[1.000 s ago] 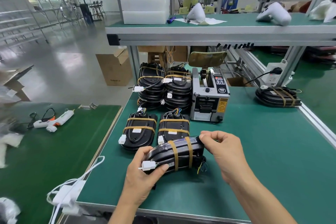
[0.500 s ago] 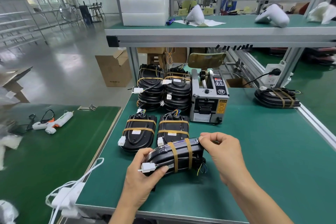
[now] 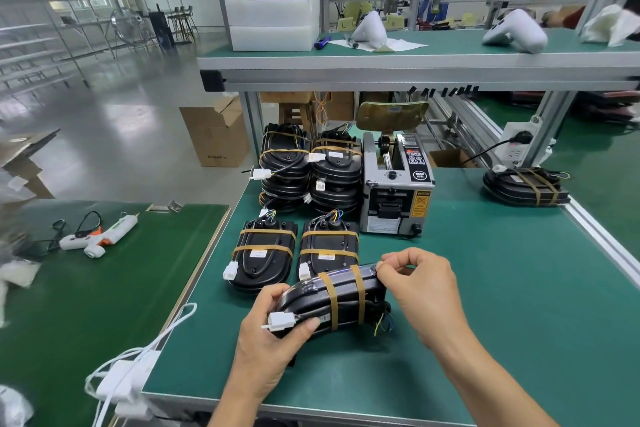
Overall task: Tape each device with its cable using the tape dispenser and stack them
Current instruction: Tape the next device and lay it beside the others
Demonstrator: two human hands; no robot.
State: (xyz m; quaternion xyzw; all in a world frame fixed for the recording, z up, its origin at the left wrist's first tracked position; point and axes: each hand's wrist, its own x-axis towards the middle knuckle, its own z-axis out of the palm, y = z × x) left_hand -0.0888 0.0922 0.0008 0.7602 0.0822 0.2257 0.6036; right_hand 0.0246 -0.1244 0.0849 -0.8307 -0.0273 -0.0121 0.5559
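Devices with taped cables pretty much fill the left half of the green workbench [image 3: 485, 305]. Two tall stacks [image 3: 310, 170] of finished ones sit at the back, right against the left side of the automatic tape dispenser [image 3: 396, 187]. In front of them two single taped units [image 3: 296, 253] lie side by side, and one more taped unit [image 3: 524, 185] sits well apart at the far right edge.

The device in hand [image 3: 332, 302] is held just above the mat near the front edge, tilted on its side, with two brown tape bands [image 3: 346, 298] already wrapped around it.

My read is this one's at the press-down stage: rub each band end flat against the shell so it doesn't peel, check the cable is trapped under both bands, then set it squarely on one of the singles so the pile doesn't lean. I'd keep the loose coloured wires [image 3: 382, 322] at the right end tucked clear before stacking.

The left hand [image 3: 273, 340] cups the left end from below, fingers curled round it, thumb pressing beside the white connector [image 3: 281, 320]. The right hand [image 3: 420, 291] comes in from the right, its fingertips [image 3: 382, 265] pinching the device's top right corner.
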